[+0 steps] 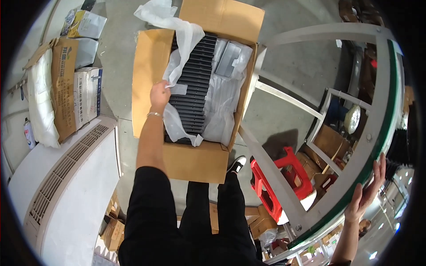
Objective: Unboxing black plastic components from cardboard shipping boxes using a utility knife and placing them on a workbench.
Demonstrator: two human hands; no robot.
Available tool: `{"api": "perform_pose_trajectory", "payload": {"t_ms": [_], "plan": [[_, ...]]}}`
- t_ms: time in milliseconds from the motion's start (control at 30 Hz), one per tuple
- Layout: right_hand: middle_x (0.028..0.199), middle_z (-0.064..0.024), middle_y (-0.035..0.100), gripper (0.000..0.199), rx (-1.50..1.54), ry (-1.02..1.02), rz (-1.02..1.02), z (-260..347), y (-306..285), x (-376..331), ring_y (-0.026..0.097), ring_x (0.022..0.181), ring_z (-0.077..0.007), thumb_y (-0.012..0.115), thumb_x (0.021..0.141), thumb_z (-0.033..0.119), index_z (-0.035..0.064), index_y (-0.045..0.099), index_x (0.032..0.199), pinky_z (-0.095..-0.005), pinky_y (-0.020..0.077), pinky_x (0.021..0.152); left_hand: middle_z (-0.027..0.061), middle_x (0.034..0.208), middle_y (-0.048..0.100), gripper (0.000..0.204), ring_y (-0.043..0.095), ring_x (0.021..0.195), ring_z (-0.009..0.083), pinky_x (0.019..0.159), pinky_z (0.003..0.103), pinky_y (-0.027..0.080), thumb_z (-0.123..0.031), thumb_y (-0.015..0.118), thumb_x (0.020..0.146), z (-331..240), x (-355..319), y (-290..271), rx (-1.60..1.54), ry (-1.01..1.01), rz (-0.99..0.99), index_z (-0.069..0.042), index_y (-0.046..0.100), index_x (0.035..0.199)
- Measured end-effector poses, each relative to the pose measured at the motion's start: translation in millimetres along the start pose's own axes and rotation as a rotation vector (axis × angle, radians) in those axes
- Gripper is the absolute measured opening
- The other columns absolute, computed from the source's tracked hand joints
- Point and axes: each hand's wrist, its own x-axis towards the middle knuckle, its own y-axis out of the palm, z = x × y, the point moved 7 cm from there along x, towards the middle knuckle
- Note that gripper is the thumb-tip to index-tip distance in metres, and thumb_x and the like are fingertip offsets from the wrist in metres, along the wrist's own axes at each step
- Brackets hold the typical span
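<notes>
My left hand (159,95) is closed on a strip of thin white foam wrap (184,48), which trails over the far edge of an opened cardboard box (195,166). Beneath the wrap, a tight row of identical black slotted parts (195,95) fills the box's left half. More of these sheets, a white foam wrapping (222,104), cover the right half, with a grey rectangular piece (227,60) showing at its far end. Far to the right, my right hand (366,193) rests with fingers spread on the green-edged rim of a metal-framed table (377,137), holding nothing.
A red plastic stool (297,173) stands beside the table's legs. Along the left are a white vented cabinet (84,186), stacked cartons (86,95) and a spray can (29,133). The box flaps stick outward, and more cartons (264,221) lie behind my legs.
</notes>
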Motion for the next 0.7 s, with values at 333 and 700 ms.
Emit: {"api": "perform_pose_trajectory", "payload": {"t_ms": [333,700], "plan": [[0.133,-0.0207,0.033,0.046,0.096,-0.085,-0.045,17,-8,-1,0.031,0.126,-0.0327,0.051,0.081,0.02,-0.0013,0.045,0.121,-0.0445,0.0225,0.104,0.0116,0.067,0.06,0.016,0.058,0.064,0.0285,0.059,0.039,0.046,-0.02,0.06,0.057,-158,-261,-47,-0.406,0.665,0.959,-0.008,0.06,0.068],[0.112,-0.0113,0.055,0.04,1.73,0.409,1.038,198,268,-327,0.049,0.109,-0.0199,0.043,0.092,0.029,0.0001,0.047,0.119,-0.0383,0.0312,0.099,0.0148,0.092,0.055,0.017,0.052,0.09,0.0302,0.081,0.037,0.042,-0.004,0.058,0.073,-302,-328,-224,-1.325,0.877,1.135,-0.001,0.056,0.09]]}}
